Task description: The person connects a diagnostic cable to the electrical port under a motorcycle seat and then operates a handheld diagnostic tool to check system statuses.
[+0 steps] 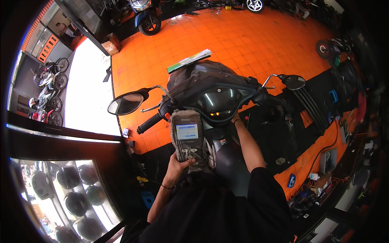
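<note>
Left hand [176,165]: gripping the lower end of a handheld scanner [187,139], fingers wrapping its base, holding it up over the scooter's seat area.
Scanner: sitting in a clear plastic wrap, long axis running near to far, lit screen end pointing away toward the handlebar [150,122].
Screen: glowing pale blue and white, rectangular, facing up on the far half of the body; keypad lying below it.
Right hand [236,117]: reaching forward under the dash [219,101], wrist band showing; grip mostly hidden, so open or closed impossible to tell.
Scooter: standing nose away, mirrors [126,103] spreading left and right.
Papers [189,60]: lying on the front panel, flat stack with green, white and blue edges.
Cardboard box [111,44]: resting far left by the doorway.
Orange tiled floor [227,36]: stretching open beyond the nose.
Helmets [69,178]: lining a glass case near left, crowding that edge.
</note>
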Tool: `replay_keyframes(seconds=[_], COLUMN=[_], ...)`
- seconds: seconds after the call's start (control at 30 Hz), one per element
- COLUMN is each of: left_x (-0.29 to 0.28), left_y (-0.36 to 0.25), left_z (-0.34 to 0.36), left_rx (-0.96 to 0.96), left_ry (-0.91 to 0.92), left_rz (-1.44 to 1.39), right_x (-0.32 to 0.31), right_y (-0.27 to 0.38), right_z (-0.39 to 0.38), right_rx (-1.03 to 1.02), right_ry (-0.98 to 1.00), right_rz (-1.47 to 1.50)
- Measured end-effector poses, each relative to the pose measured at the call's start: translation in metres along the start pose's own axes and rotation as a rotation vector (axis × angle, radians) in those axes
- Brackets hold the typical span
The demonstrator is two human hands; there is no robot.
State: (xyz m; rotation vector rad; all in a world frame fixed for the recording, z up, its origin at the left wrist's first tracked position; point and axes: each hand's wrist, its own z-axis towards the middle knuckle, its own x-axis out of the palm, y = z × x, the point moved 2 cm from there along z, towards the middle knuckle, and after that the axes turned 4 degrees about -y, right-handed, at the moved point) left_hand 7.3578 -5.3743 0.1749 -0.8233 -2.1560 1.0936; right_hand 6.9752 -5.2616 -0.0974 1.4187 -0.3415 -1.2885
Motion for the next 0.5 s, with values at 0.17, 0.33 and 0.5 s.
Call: replay_keyframes(seconds=[0.17,0.33,0.5], left_x=[0.006,0.008,0.0], left_y=[-0.005,-0.001,0.006], left_z=[-0.002,0.005,0.008], left_rx=[0.002,0.025,0.037], left_ry=[0.029,0.064,0.045], left_rz=[-0.044,0.002,0.013], right_x=[0.015,0.007,-0.01], right_y=[0.0,-0.004,0.066], right_z=[-0.007,-0.025,-0.093], right_rx=[0.047,0.247,0.908], right_ry=[-0.01,-0.011,0.118], right_rz=[0.072,0.248,0.396])
